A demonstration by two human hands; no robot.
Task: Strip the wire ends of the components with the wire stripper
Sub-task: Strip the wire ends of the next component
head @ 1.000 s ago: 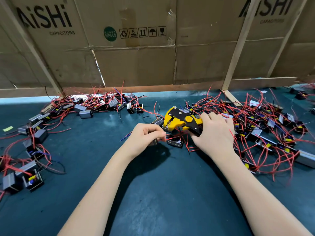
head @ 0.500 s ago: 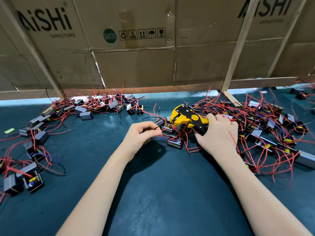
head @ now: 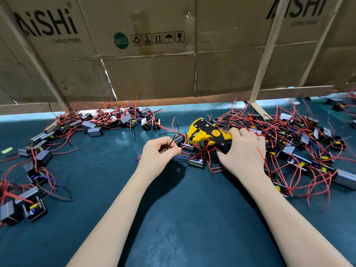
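The stripper (head: pixel 209 134) is gripped by its handles in the right hand (head: pixel 243 151), its head held over the components (head: pixel 196 161) at mid-table (head: pixel 173 218). Thin wires (head: pixel 184 156) are pinched by the left hand (head: pixel 159 153). A neighbouring red lead could be caught in the tangle, or the wire could slip if it is pinched loosely.
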